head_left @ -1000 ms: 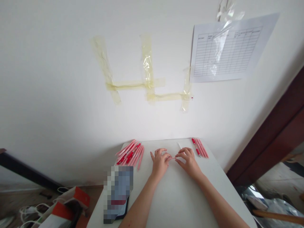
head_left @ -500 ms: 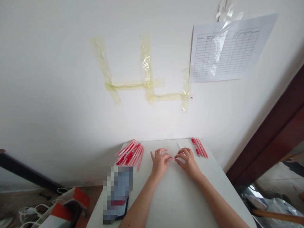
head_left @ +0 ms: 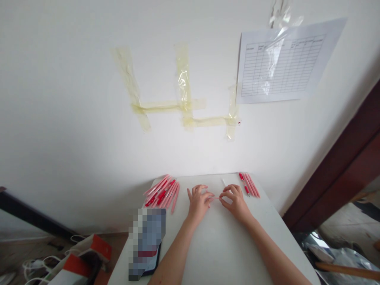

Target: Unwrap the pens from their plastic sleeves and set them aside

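Above the white table (head_left: 219,245), my left hand (head_left: 199,204) and my right hand (head_left: 236,205) face each other, thumb and fingertips pinched. Between them runs a thin pale pink rod (head_left: 216,197), one end in each hand; my fingers cover its ends, so its exact kind is unclear. Just behind my right hand lies a slim whitish tube (head_left: 223,182), partly hidden by the fingers. To the left is a heap of pink and red pens (head_left: 163,194). Off to the right, several more pens (head_left: 251,185) lie side by side.
A phone-like device (head_left: 152,265), mostly blurred out, lies at the table's left edge. Behind the table rises a white wall with yellowed tape (head_left: 184,87) and a printed sheet (head_left: 282,63). Boxes and cables (head_left: 74,265) sit on the floor at left.
My hands have drawn slightly apart, the left one shifting a little left. More of the thin rod shows between the fingertips. The pens lie as before.
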### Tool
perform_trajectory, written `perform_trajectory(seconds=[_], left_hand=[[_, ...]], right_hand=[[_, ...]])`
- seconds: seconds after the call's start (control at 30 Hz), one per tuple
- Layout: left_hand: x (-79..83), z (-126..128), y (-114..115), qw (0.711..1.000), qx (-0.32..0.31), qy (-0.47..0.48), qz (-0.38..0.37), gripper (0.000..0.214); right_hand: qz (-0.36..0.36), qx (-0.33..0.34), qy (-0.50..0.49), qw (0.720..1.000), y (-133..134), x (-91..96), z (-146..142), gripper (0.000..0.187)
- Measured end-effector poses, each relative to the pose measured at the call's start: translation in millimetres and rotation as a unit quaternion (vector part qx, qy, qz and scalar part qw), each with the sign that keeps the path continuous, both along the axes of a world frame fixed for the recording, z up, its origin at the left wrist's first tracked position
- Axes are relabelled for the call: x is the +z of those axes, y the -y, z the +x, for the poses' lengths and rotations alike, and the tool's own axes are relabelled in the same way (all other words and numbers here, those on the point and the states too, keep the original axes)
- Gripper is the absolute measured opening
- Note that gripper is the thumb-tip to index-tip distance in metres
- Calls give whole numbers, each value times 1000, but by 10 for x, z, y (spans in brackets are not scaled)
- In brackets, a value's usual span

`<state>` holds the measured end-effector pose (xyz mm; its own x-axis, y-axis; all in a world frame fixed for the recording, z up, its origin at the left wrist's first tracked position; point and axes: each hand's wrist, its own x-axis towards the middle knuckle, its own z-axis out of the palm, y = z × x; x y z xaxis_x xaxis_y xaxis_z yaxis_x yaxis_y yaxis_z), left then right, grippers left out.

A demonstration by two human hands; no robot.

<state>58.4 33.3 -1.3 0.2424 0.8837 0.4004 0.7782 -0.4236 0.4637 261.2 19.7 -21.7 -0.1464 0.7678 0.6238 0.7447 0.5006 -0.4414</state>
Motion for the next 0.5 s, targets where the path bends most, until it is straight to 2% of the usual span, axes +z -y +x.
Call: perform_trajectory(seconds=[0.3,0.5], left_hand=[[19,-222,-56,997,-14,-75,-5,32],[6,-202,-54,998,-15,-66,-10,19]], right_hand=[[18,-35,-3,999,-41,8,119,9],[14,-39,-2,999,-35,11,116,8]])
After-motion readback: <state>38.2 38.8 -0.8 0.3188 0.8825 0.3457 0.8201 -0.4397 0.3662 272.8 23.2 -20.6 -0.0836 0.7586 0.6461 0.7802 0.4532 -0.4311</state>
